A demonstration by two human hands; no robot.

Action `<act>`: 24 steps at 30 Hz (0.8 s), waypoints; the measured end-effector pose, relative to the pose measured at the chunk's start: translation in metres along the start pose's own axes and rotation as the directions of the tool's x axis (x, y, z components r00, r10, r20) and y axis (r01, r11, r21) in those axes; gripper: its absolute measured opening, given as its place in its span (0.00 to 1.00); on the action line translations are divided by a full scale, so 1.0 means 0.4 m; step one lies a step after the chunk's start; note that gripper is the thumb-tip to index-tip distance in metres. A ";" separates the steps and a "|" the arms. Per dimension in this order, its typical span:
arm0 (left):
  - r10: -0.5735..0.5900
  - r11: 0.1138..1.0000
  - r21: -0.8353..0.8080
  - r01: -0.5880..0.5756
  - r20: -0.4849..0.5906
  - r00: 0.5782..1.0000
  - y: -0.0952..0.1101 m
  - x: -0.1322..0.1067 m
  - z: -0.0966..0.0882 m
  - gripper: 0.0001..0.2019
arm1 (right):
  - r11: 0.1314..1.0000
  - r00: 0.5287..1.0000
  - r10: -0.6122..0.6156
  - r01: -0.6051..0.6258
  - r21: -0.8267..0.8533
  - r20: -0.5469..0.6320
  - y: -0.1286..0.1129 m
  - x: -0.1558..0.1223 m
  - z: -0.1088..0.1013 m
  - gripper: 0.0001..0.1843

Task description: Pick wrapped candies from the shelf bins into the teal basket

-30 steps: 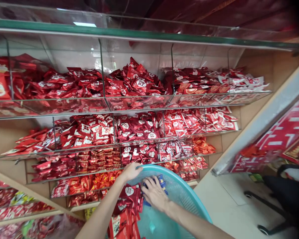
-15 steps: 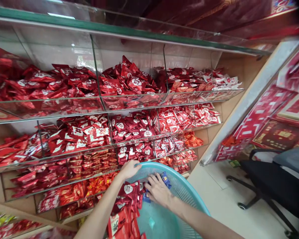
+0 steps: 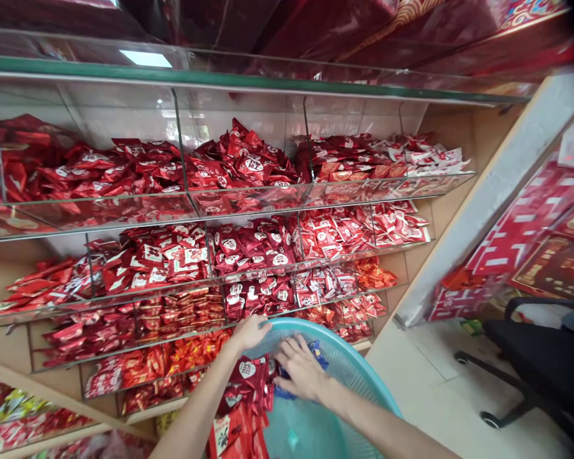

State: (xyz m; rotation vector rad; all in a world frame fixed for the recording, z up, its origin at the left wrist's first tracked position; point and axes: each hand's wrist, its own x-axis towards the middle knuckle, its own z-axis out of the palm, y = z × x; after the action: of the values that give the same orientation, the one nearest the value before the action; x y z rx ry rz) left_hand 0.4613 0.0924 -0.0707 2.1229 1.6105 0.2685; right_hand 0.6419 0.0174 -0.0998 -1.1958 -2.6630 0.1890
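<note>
A turquoise plastic basket point(image 3: 370, 375) with perforated sides is in front of me at the bottom of the view. My left hand point(image 3: 249, 334) is closed over its far rim. Inside the basket, my right hand point(image 3: 298, 366) lies palm down with fingers spread, touching small blue packets point(image 3: 317, 354) that it partly covers. Left of that hand, dark red packets with white round labels point(image 3: 249, 376) are piled in the basket. Brighter red packets with black lettering point(image 3: 230, 432) lie nearer to me. Part of the basket's bottom shows bare.
Tiered glass-fronted shelves point(image 3: 138, 220) full of red packets stand beyond the basket, split by glass dividers. A thick green glass edge point(image 3: 249, 80) runs above them. On the right are a black wheeled chair point(image 3: 530, 344), tiled floor point(image 3: 423, 363) and red printed goods point(image 3: 511, 223).
The view has shifted slightly, moving the shelves and chair in the picture. My left hand keeps its hold on the rim, and my right hand stays over the blue packets, its fingers slightly shifted.
</note>
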 end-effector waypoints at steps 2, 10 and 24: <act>0.010 1.000 0.002 -0.010 -0.008 1.000 -0.006 -0.007 -0.003 0.17 | 1.000 1.000 0.004 -0.004 0.022 -0.016 -0.005 0.008 -0.014 0.24; 0.046 0.997 0.069 -0.046 0.002 0.999 -0.026 -0.017 -0.022 0.18 | 0.988 0.981 0.125 -0.111 0.104 -0.146 -0.033 0.045 -0.063 0.21; -0.030 0.998 0.056 0.029 0.012 0.999 -0.056 -0.008 -0.021 0.17 | 0.602 0.736 0.643 -0.315 0.734 -0.212 0.089 0.238 -0.113 0.14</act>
State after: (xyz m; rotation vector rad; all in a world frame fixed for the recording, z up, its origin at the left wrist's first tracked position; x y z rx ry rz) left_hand 0.4376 0.0960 -0.0736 2.1356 1.6584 0.2023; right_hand 0.6173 0.1133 -0.0496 -1.4457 -1.5494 0.7635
